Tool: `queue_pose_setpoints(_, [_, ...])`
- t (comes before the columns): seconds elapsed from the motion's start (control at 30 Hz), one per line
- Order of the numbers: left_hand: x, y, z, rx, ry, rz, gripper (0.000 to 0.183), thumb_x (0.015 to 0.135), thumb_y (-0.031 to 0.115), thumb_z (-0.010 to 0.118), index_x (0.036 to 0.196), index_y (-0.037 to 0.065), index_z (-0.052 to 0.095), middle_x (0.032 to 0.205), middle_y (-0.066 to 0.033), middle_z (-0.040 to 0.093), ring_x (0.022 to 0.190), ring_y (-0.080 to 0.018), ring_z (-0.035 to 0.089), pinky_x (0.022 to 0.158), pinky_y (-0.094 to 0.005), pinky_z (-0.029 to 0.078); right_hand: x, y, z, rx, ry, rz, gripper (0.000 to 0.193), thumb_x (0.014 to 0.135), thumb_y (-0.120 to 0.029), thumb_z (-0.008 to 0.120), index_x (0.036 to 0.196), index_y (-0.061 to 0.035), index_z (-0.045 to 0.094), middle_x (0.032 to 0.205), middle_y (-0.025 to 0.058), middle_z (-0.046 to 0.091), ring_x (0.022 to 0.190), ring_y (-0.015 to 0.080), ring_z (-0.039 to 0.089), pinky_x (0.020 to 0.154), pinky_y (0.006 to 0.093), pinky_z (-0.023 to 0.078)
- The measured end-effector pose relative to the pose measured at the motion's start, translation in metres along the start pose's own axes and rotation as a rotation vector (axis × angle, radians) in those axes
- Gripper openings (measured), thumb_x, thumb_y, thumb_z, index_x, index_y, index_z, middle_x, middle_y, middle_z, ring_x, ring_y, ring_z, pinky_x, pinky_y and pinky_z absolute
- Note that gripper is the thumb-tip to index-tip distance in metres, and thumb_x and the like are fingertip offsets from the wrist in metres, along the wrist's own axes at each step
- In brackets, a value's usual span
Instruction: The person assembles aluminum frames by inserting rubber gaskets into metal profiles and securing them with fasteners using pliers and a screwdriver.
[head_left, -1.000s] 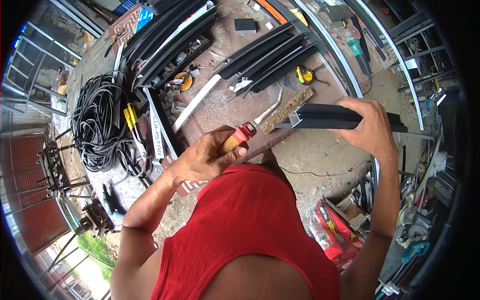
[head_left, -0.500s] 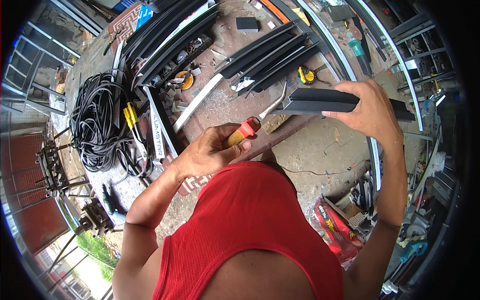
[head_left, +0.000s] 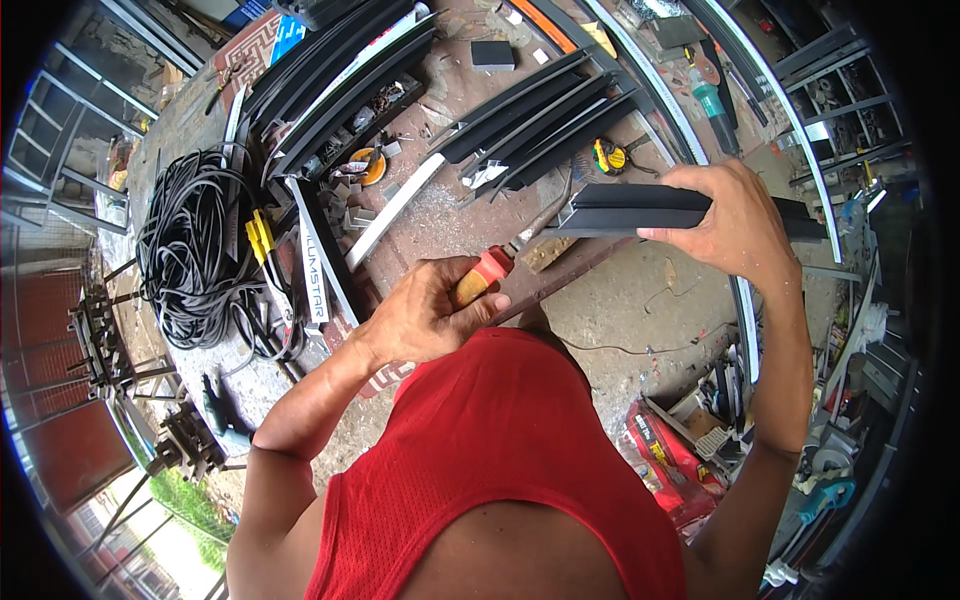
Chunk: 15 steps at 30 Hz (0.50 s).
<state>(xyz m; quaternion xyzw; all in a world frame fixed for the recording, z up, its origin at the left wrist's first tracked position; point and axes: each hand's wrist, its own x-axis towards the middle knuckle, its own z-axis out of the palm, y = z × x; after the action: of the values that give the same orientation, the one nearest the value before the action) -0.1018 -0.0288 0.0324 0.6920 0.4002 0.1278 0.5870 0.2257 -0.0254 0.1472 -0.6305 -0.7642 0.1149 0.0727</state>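
Note:
My left hand (head_left: 425, 310) is closed around the red-and-yellow handle of bent long-nose pliers (head_left: 530, 232). Their slim metal nose points up and right, its tip at the near left end of a black aluminium profile (head_left: 640, 208). Whether the tip touches the profile or passes beside it I cannot tell. My right hand (head_left: 735, 215) grips that profile from above, thumb on the near side and fingers over the far side. The profile lies roughly level at the workbench's front edge, its right end sticking out past my hand.
Several black profiles (head_left: 540, 125) lie across the workbench (head_left: 420, 220). Behind the pliers sits a yellow tape measure (head_left: 610, 157); a green power tool (head_left: 710, 105) lies further right. Coiled black cable (head_left: 190, 250) spreads at left. A red bag (head_left: 665, 450) stands on the floor.
The pliers have shifted slightly down and left, their tip now nearer the profile's left end. My right hand and the profile have moved slightly left.

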Motion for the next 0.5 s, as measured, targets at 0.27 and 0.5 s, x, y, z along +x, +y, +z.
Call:
queue_pose_setpoints(0.27, [0.023, -0.058, 0.027, -0.338, 0.219, -0.051, 0.03, 0.098, 0.028, 0.071, 0.112, 0.001, 0.07, 0.071, 0.0054, 0.056, 0.06, -0.005, 0.044, 0.056, -0.0237, 0.039, 0.005, 0.005, 0.046, 0.157, 0.02, 0.087, 0.037, 0.076, -0.031, 0.087, 0.093, -0.0007, 0.074, 0.08, 0.0171, 0.072, 0.07, 0.0305, 0.071, 0.069, 0.0371, 0.054])
queue_pose_setpoints(0.5, [0.024, -0.053, 0.014, -0.181, 0.289, 0.025, 0.037, 0.095, 0.037, 0.074, 0.083, 0.003, 0.065, 0.065, -0.0001, 0.053, 0.063, -0.0078, 0.044, 0.054, -0.0322, 0.038, -0.008, -0.002, 0.067, 0.133, 0.209, 0.047, 0.032, 0.076, -0.03, 0.085, 0.094, -0.0075, 0.071, 0.089, 0.0155, 0.073, 0.083, 0.0394, 0.069, 0.071, 0.0453, 0.053])
